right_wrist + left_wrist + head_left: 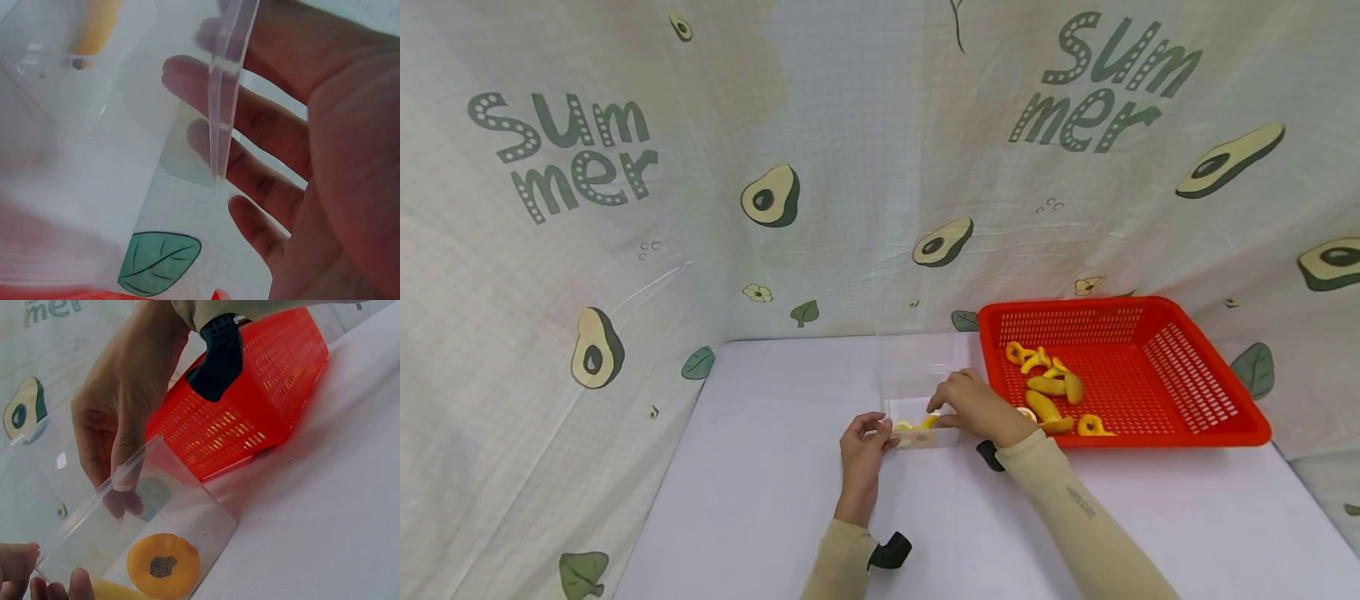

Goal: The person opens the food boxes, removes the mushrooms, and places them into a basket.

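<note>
A clear plastic box [928, 438] stands on the white table, its clear lid [917, 354] raised at the back. My left hand [861, 450] pinches the box's front left corner between thumb and fingers. Over the right side of the box, my right hand [973, 407] reaches in with loosely bent fingers. The right wrist view shows those fingers [259, 122] partly through the clear wall, holding nothing. Inside the box lie yellow mushroom-like pieces; one, a round orange-yellow piece [178, 550] with a dark centre, lies against the front wall.
Right of the box is a red slotted basket [1157, 387], close beside my right hand. Several yellow mushroom-like pieces [1041, 406] lie along its left side. A cloth with avocado prints [857, 167] hangs behind the table and at both sides.
</note>
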The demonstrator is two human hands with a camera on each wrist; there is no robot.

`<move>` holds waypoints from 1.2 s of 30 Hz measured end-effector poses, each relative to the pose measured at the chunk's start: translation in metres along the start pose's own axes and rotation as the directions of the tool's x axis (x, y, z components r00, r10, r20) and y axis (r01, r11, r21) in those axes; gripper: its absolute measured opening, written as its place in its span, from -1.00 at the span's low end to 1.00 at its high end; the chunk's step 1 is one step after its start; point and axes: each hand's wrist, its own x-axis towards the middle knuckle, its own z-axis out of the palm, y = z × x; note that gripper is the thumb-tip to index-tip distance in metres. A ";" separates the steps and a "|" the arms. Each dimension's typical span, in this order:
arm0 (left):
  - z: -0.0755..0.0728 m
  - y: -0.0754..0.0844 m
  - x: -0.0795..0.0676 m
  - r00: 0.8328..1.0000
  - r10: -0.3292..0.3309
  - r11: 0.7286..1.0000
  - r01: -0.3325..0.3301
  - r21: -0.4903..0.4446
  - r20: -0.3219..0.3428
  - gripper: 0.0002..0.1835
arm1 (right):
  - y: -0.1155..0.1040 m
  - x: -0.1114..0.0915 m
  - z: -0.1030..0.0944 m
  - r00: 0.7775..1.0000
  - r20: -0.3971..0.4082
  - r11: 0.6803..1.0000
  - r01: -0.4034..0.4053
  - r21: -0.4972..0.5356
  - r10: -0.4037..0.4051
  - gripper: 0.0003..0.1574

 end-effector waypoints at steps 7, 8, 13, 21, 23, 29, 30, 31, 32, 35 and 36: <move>0.000 0.000 -0.001 1.000 -0.003 1.000 0.003 -0.018 0.000 -0.74 | -0.001 0.009 0.004 0.999 0.008 0.999 0.036 0.014 -0.036 -0.70; -0.001 -0.001 -0.001 1.000 -0.004 1.000 0.004 -0.020 -0.001 -0.74 | -0.001 0.010 0.005 0.999 0.011 0.999 0.039 0.007 -0.039 -0.70; 0.000 0.000 -0.002 1.000 0.001 1.000 -0.001 -0.013 0.002 -0.72 | -0.005 0.018 0.008 0.999 0.038 0.999 0.033 0.003 -0.034 -0.71; -0.001 -0.001 -0.001 1.000 0.006 0.999 -0.006 -0.032 0.008 -0.75 | -0.007 0.025 0.013 0.997 0.075 1.000 -0.001 0.012 0.000 -0.70; -0.002 -0.002 0.000 1.000 0.011 0.999 -0.010 -0.030 0.011 -0.75 | -0.007 0.026 0.014 0.996 0.087 1.000 -0.020 0.023 0.018 -0.69; -0.001 0.000 -0.002 1.000 0.003 0.999 -0.002 -0.032 0.007 -0.74 | -0.007 0.029 0.017 0.992 0.121 0.998 -0.043 0.036 0.038 -0.73; 0.000 0.000 -0.002 1.000 0.004 0.999 -0.004 -0.035 0.008 -0.74 | -0.006 0.030 0.018 0.992 0.124 0.999 -0.038 0.034 0.034 -0.76; 0.000 0.001 -0.002 1.000 0.006 0.999 -0.006 -0.036 0.009 -0.74 | -0.006 0.030 0.018 0.991 0.128 0.999 -0.034 0.030 0.030 -0.78; 0.000 0.000 -0.002 1.000 0.007 0.999 -0.006 -0.040 0.009 -0.74 | -0.006 0.030 0.018 0.991 0.132 0.999 -0.031 0.026 0.027 -0.81; 0.000 0.001 -0.002 1.000 0.010 0.999 -0.010 -0.036 0.008 -0.74 | -0.005 0.032 0.019 0.989 0.143 1.000 -0.022 0.015 0.020 -0.88; 0.000 0.001 -0.002 1.000 0.009 0.999 -0.009 -0.036 0.007 -0.74 | -0.005 0.032 0.019 0.989 0.147 1.000 -0.024 0.013 0.022 -0.90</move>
